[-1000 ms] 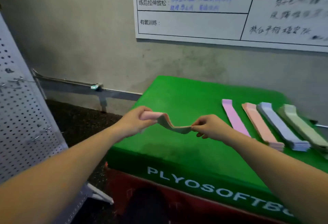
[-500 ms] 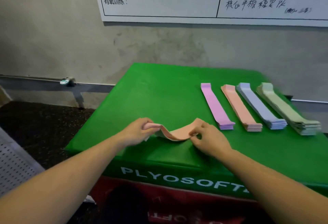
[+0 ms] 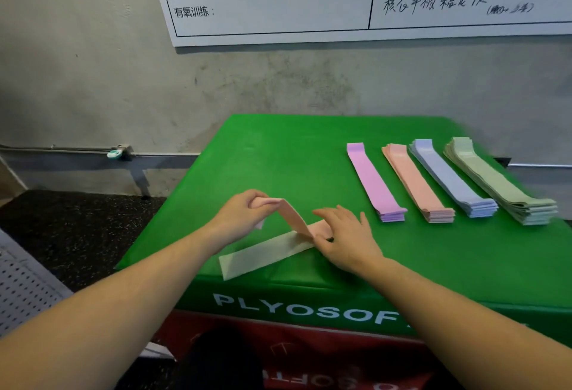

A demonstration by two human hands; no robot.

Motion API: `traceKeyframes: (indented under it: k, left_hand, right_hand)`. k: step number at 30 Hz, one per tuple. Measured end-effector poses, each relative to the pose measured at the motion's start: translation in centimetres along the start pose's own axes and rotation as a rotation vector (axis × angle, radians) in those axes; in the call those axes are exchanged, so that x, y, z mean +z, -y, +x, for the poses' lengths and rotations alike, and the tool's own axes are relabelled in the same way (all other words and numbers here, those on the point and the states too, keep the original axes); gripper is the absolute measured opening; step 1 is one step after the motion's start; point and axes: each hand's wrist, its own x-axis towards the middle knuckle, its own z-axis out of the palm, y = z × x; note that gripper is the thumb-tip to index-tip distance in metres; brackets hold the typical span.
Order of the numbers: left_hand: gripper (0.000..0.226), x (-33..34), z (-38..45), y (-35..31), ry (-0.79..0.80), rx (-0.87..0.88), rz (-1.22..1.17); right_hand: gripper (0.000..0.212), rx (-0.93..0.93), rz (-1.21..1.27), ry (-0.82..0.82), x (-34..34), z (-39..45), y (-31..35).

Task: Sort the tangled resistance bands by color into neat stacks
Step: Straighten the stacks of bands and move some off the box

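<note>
Near edge of the green plyo box (image 3: 278,148): a pale green band (image 3: 266,255) lies flat, long axis running from the near-left edge up and right toward the box centre; its far end sits under the right hand (image 3: 346,235).

Right hand: fingers spread and flat, pressing down where the pale green band meets the low end of a peach band (image 3: 294,219). No pinch visible here.

Left hand (image 3: 244,216): grip curled and pinching the other end of the peach band, lifted clear of the surface. The band slopes from that hand down and right to the pressed point.

Judgement: the two bands overlap at the right hand; separating them turns on that crossing.

Far right side: four stacks side by side, long axes running near to far, purple stack (image 3: 376,184), peach stack (image 3: 418,184), blue stack (image 3: 452,181), green stack (image 3: 498,182). The peach stack lies right and beyond the held band; right hand is nearer to it.
</note>
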Motion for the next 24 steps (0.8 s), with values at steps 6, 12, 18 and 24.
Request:
traceKeyframes:
  k: [6,12,18,24]
  left_hand:
    - [0.024,0.1,0.7,-3.2,-0.044,0.077,-0.06]
    - [0.025,0.3,0.9,-6.9,-0.035,0.112,-0.079]
    - [0.029,1.7,1.1,-9.8,0.037,0.063,-0.186]
    - [0.017,3.4,1.3,-11.8,0.103,0.124,-0.284]
  right_hand:
    - [0.034,-0.024,0.666,-0.181,-1.3,0.4,1.7]
    - [0.034,-0.057,1.164,-0.118,-5.0,-0.7,2.9]
    - [0.014,-0.013,1.021,-0.293,-7.4,-1.6,1.5]
    - [0.019,-0.024,0.875,-0.31,-9.4,-2.4,-1.0]
